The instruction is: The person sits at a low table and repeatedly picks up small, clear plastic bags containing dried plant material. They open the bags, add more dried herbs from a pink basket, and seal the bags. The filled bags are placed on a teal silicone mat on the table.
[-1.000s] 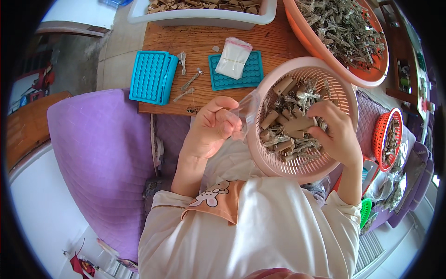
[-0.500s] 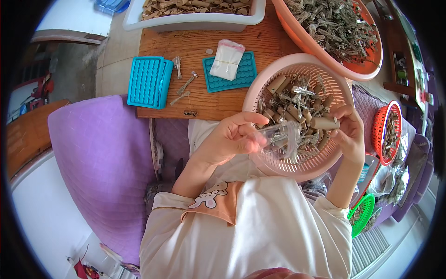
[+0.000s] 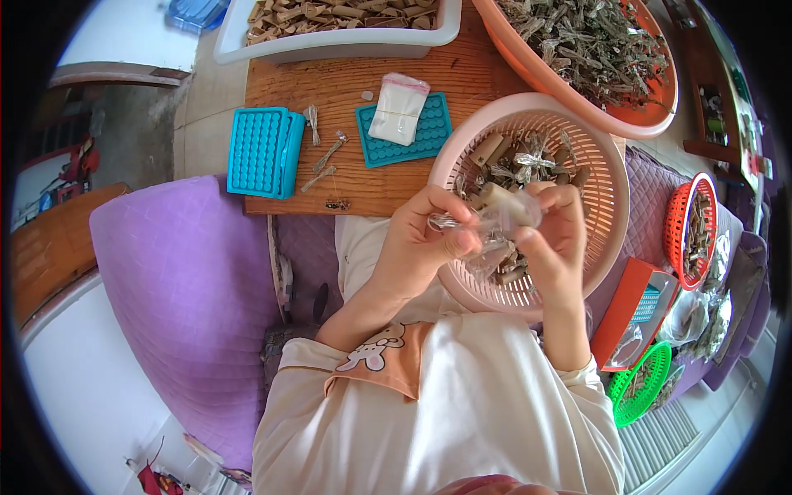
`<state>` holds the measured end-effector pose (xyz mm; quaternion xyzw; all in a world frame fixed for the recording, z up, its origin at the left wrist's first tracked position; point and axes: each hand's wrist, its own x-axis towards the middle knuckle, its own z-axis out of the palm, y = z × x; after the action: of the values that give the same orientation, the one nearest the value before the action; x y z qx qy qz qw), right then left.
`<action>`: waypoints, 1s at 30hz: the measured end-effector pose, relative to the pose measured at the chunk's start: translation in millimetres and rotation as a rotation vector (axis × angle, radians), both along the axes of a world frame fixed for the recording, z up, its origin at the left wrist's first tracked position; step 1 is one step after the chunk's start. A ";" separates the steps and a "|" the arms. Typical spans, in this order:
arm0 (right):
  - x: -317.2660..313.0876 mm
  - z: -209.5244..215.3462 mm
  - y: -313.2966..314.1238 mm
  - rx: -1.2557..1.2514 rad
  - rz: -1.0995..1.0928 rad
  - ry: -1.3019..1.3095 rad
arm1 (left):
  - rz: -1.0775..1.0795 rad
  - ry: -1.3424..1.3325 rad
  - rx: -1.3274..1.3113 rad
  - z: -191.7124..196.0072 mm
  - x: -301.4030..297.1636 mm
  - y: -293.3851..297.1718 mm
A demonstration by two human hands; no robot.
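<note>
Over the pink slotted basket, my left hand pinches a clear plastic bag. My right hand is closed at the other end, its fingers around a short tan cylinder at the bag. The cylinder looks partly covered by the clear film; motion blur hides how far in it sits. More tan cylinders and small clear wrapped bundles lie in the basket below my hands.
On the wooden table lie blue molded trays, a banded stack of clear bags and small twisted ties. A white bin of tan pieces and an orange basin of bundles stand behind. Red and green baskets sit right.
My right hand has moved left with the cylinder, bringing it to the bag in my left hand. The two hands are now close together. An orange box shows at the right, formerly mostly hidden.
</note>
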<state>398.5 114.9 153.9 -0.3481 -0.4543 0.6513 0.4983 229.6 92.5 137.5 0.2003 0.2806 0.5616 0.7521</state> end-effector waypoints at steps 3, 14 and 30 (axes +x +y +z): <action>-20.3 -3.6 -8.1 -0.048 -0.004 0.084 | 0.129 -0.022 0.001 0.9 7.8 0.0; -36.5 -8.6 -4.3 -0.152 -0.097 -0.027 | 0.125 -0.166 -0.097 0.1 12.9 7.6; 4.2 25.2 11.0 0.286 -0.634 -0.474 | 0.426 0.520 0.288 -2.6 -5.9 11.7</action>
<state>402.7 125.9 179.1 -0.5381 -0.5125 0.2982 0.5991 223.6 104.2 134.8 0.3773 0.4161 0.6698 0.4857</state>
